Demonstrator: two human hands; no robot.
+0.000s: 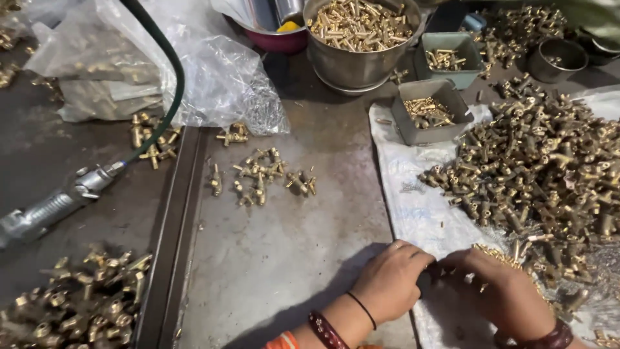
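We see our left hand (391,281) and right hand (497,291) close together at the near edge of the table (290,245), both curled over small brass parts. We cannot tell what the fingers pinch. The big pile of brass fittings (542,174) lies on a white sack (420,213) at the table's right side, touching our right hand. We think each fitting is hard, small and heavy for its size, maybe slippery, so pinch one by its thick middle.
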